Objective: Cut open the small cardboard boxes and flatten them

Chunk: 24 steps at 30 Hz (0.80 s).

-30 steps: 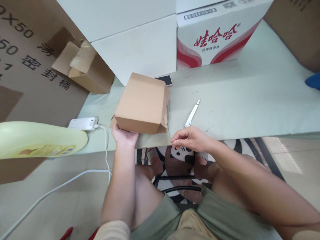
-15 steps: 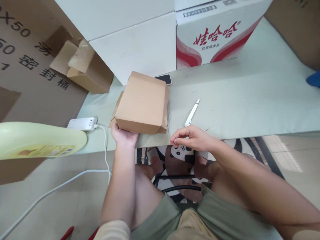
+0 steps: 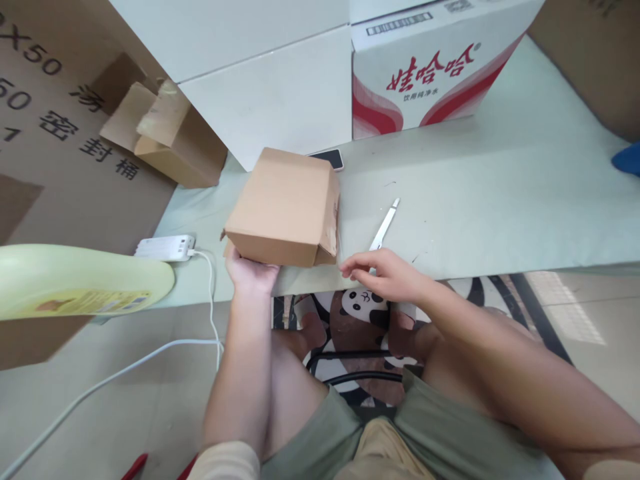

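A brown cardboard box (image 3: 283,197) is tilted above the table, its top panel and near side facing me. My left hand (image 3: 253,272) grips it from below at the near left corner; most of the fingers are hidden under the box. Just right of the box's near right corner is my right hand (image 3: 383,272), holding nothing, with loosely bent fingers apart from the cardboard. A slim white tool, like a craft knife (image 3: 385,223), lies on the table beyond my right hand, its near end partly hidden by the fingers.
The table (image 3: 500,193) has a pale green cover. A phone (image 3: 330,158) lies behind the box, below white cartons (image 3: 295,93). To the left are a power bank (image 3: 165,247) with a white cable (image 3: 212,293), a yellow-green bottle (image 3: 75,277) and a small open carton (image 3: 185,143).
The box has tilted and turned slightly in my left hand, showing more of its right side. My right hand has barely moved.
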Available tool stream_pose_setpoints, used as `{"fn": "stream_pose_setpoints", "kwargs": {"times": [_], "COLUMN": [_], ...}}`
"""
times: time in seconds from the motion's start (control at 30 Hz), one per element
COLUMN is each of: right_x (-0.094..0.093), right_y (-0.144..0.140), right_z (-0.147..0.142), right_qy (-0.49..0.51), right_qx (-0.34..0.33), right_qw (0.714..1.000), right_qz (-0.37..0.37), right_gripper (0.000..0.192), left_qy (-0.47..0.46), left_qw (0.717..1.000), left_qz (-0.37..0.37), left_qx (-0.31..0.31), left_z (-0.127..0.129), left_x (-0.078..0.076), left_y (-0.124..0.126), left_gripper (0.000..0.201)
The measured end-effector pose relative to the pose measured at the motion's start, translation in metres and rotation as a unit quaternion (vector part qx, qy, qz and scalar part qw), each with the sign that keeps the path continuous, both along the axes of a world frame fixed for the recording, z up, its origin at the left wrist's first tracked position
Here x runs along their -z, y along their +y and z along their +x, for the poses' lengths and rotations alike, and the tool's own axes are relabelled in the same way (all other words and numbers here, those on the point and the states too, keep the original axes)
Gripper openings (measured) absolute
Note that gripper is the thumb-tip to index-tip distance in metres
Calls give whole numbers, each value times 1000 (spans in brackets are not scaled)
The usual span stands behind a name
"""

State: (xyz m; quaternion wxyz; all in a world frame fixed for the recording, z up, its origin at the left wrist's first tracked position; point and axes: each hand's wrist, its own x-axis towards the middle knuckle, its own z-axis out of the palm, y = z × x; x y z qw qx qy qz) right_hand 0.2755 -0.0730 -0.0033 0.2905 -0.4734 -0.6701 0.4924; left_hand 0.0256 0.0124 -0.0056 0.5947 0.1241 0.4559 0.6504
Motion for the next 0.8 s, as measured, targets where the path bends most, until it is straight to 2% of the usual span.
{"fn": "stream_pose_setpoints", "kwargs": {"times": [0.13,0.27,0.37,0.47,0.63,0.8], "right_x": [9,8,8,11,19,14], "right_y": [2,2,3,4,9,10], "right_z": [-1,1,3,5,5,6], "right_qy": [-38,-52,-62,-82,-111,-55], "right_qx": [17,111,142,132,73,116], "right_qw": [982,959,943,940,953,961], "right_qz": [187,257,295,303,272,246], "right_gripper": [28,19,24,30,45,57], "left_qy": [-25,7,23,34,33,39], "left_qw": [997,995,994,993,992,986], "left_qz": [-56,-73,-80,-79,-72,-64], "left_qx": [43,62,69,77,93,146], "left_z": [1,2,4,8,13,12], "left_x": [1,4,4,2,2,9], "left_y": [1,1,1,0,-2,-5], "left_gripper": [26,20,24,26,26,19]}}
